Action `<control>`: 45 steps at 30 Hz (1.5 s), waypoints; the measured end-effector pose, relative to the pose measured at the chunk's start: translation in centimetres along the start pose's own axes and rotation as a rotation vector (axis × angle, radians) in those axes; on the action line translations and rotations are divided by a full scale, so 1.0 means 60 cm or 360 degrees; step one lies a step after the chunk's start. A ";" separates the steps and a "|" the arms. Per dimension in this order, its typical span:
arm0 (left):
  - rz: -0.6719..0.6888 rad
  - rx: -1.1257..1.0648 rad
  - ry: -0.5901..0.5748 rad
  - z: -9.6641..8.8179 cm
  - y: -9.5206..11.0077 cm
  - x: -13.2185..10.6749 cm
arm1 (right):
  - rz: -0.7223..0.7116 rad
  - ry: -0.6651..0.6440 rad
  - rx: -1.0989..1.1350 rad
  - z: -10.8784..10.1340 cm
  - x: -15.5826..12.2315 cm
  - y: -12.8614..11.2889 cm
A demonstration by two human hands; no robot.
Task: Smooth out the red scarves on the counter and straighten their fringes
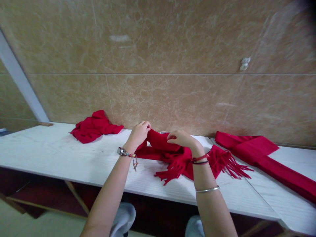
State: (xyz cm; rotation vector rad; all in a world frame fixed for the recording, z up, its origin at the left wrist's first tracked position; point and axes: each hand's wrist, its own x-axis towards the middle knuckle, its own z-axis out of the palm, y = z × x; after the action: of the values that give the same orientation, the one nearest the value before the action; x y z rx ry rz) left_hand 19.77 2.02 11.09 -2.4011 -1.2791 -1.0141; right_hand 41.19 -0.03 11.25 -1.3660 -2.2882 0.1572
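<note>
Far left on the white table (49, 154): a crumpled scarf (95, 126) bunched in a heap by the wall, not folded, nobody touching it. Looks like it's waiting its turn.

Centre: the fringed scarf (172, 154) is the one in hand, lying mid-table close to the tiled wall (158, 92). Left hand (139, 133) has its grip closed on the upper left edge of the cloth, fingers curled over a raised fold. Right hand (180, 138) pinches the same fold just to the right, grip also closed on fabric; the two hands are near each other, not touching. Judging by that, a fold is approx. half made: top part doubled over, lower part loose and rumpled, tassels splayed toward the table's front edge and out to the right. Still needs smoothing and more folds.

Look of it: deep red, soft woolly fabric, thick, long fringe at the ends, creased w/ uneven layers.

Right: a third scarf (261, 158) lies flat in a long strip, one end turned over at an angle, running off toward the right edge. Neater than the heap, but not a compact fold either.
</note>
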 end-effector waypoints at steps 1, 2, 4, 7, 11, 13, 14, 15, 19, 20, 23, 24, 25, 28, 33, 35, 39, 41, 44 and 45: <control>0.0072 -0.0046 -0.0073 0.002 0.001 0.000 | 0.0054 0.0122 0.0034 0.001 0.003 -0.003; 0.0131 -0.0096 -0.0116 0.003 0.003 -0.001 | 0.0113 0.0243 0.0058 0.005 0.007 -0.006; 0.0201 -0.0197 -0.0126 0.004 0.011 -0.001 | 0.0175 0.0338 0.0061 0.021 0.019 -0.011; 0.0228 -0.0298 -0.0106 -0.002 0.021 -0.002 | 0.0068 0.0130 0.0074 0.064 0.036 -0.012; 0.0272 -0.0330 -0.0176 -0.012 0.018 -0.002 | 0.0009 0.0052 0.0162 0.109 0.052 -0.011; 0.0247 -0.0322 -0.0128 -0.016 0.006 -0.003 | 0.0053 0.0173 0.0254 0.107 0.056 -0.009; 0.0212 -0.0313 -0.0070 -0.018 -0.001 -0.003 | 0.0088 0.0248 0.0364 0.101 0.057 -0.005; 0.0160 -0.0307 0.0008 -0.021 -0.010 -0.004 | 0.0127 0.0330 0.0532 0.093 0.057 0.001; -0.0232 -0.0355 0.0465 -0.041 -0.053 -0.009 | 0.0401 0.0834 0.1521 0.058 0.035 0.060; -0.0354 -0.0377 0.0600 -0.046 -0.064 -0.011 | 0.0531 0.1033 0.1725 0.053 0.025 0.081; -0.0571 -0.0424 0.0822 -0.053 -0.093 -0.016 | 0.0974 0.1480 0.1890 0.048 -0.005 0.144; -0.0593 -0.0439 0.0803 -0.049 -0.099 -0.017 | 0.1055 0.1511 0.1793 0.048 -0.013 0.159; -0.0608 -0.0458 0.0733 -0.043 -0.103 -0.017 | 0.1087 0.1480 0.1623 0.048 -0.019 0.169; -0.0610 -0.0528 0.0370 -0.016 -0.101 -0.014 | 0.1039 0.1221 0.0814 0.037 -0.024 0.160; -0.0319 -0.0522 0.0232 -0.001 -0.051 -0.002 | 0.0595 0.1122 -0.0100 -0.005 -0.010 0.042; -0.0234 -0.0694 0.0192 -0.010 -0.021 0.002 | 0.0297 0.0839 -0.0066 -0.015 -0.005 -0.018; -0.0082 -0.0984 0.0055 -0.028 0.030 0.005 | 0.0137 0.0305 -0.0004 -0.003 0.001 -0.109; -0.0064 -0.1009 0.0042 -0.032 0.043 0.004 | 0.0173 0.0311 -0.0035 0.012 0.003 -0.135; -0.0121 -0.1039 0.0095 -0.036 0.046 0.004 | 0.0300 0.0481 -0.0067 0.029 0.007 -0.153; -0.0156 -0.1044 0.0131 -0.038 0.043 0.004 | 0.0356 0.0537 -0.0080 0.031 0.009 -0.155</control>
State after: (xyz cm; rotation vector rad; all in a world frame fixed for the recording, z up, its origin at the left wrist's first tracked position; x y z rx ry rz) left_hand 20.87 -0.51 13.19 -2.7144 -1.1715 -1.7680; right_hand 32.71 -3.94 12.83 -1.5420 -1.8730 -0.0575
